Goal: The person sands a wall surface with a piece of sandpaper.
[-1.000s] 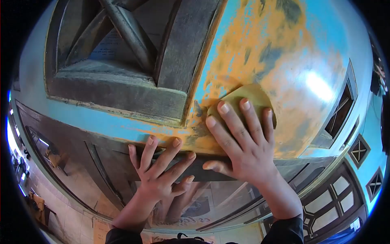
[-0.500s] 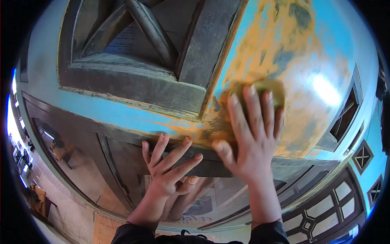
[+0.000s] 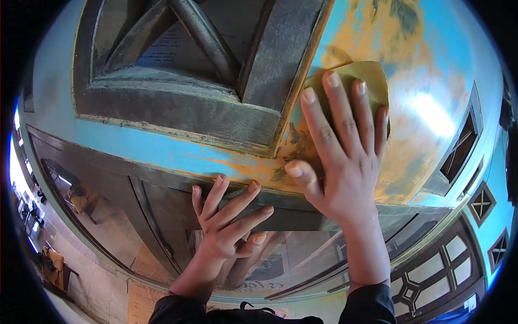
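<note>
Blue paint gives way to orange-brown on the door face (image 3: 377,32), where the right hand (image 3: 345,162) presses a yellow sanding sheet (image 3: 372,81) flat under spread fingers — no clench. It has slid higher beside the dark recessed panel (image 3: 183,81) than a second ago, widening the rubbed patch. Below the panel, the left hand (image 3: 226,227) lies open on a ledge, holding nothing. Writing near the floor is unreadable.

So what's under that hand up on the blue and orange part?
A yellowish sanding sheet lies flat under the right hand, its upper edge showing past the fingertips. The painted surface beneath it is covered.
</note>
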Demonstrator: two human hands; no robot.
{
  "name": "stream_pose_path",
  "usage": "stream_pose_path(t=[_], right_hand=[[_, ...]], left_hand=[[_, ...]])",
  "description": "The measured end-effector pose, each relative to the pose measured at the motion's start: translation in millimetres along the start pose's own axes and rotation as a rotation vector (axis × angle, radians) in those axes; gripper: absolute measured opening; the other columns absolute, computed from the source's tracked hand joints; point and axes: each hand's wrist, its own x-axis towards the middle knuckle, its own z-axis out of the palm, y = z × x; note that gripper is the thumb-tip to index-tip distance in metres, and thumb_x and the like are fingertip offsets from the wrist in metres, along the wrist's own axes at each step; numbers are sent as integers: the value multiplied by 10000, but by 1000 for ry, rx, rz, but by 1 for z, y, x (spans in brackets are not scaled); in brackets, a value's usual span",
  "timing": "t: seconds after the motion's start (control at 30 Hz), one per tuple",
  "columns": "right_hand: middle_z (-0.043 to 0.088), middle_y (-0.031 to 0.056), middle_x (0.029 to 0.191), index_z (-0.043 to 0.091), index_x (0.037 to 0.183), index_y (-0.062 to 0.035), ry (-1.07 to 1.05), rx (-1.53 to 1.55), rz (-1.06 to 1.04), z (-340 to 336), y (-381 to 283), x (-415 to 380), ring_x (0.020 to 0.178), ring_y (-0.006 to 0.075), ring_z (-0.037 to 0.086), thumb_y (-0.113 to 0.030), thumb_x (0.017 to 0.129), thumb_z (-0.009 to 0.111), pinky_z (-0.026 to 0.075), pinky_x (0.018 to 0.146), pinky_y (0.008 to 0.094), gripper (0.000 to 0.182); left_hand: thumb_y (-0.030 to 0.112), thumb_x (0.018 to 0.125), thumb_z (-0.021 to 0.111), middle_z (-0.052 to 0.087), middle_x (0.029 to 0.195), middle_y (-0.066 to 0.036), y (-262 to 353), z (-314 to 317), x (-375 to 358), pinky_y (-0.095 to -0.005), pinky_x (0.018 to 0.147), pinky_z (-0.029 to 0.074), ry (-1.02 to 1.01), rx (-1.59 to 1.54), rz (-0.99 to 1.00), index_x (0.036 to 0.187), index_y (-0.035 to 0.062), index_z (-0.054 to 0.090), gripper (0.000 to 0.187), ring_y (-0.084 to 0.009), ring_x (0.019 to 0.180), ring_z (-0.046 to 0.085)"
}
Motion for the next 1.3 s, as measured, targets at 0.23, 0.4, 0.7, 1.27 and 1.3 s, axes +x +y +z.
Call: stream_pose_path(t=[0.23, 0.4, 0.7, 1.27, 1.3], right_hand=[[431, 130, 1523, 568, 1397, -153, -53, -58, -192, -9, 31, 9, 1438, 402, 321, -696, 954, 298, 155, 1171, 568, 751], [456, 134, 1504, 574, 1392, -161, -72, -2, -224, -9, 17, 4, 1427, 407, 341, -707, 936, 334, 179, 1159, 570, 751], [477, 111, 1491, 596, 1372, -199, 14, -42, -233, -9, 31, 20, 1417, 385, 362, -763, 899, 344, 192, 1153, 573, 777], [468, 24, 1500, 562, 1395, -253, 161, -11, -104, -8, 57, 21, 1417, 312, 374, -696, 924, 368, 205, 1167, 551, 675], [458, 15, 1505, 558, 1392, -240, 147, 8, -55, -9, 48, 19, 1422, 297, 368, -705, 924, 338, 201, 1174, 549, 695]], left_hand=[[497, 987, 438, 686, 1250, -17, 1, -2, 1, -464, 1212, 22, -4, -11, -10, 1048, 261, 765, 408, -308, 1413, 392], [490, 988, 447, 688, 1247, -13, 1, 0, 2, -466, 1210, 20, 12, -39, -9, 1040, 264, 765, 394, -308, 1413, 392], [489, 981, 441, 691, 1243, -12, -1, -1, 0, -467, 1210, 24, 5, -41, -6, 1020, 261, 770, 403, -316, 1418, 383], [475, 993, 417, 693, 1228, -53, 2, 4, 2, -492, 1222, 53, 38, 40, 43, 976, 239, 784, 436, -364, 1407, 387], [471, 991, 421, 693, 1226, -62, 3, 5, 1, -493, 1223, 56, 43, 35, 46, 969, 234, 785, 435, -368, 1408, 385]])
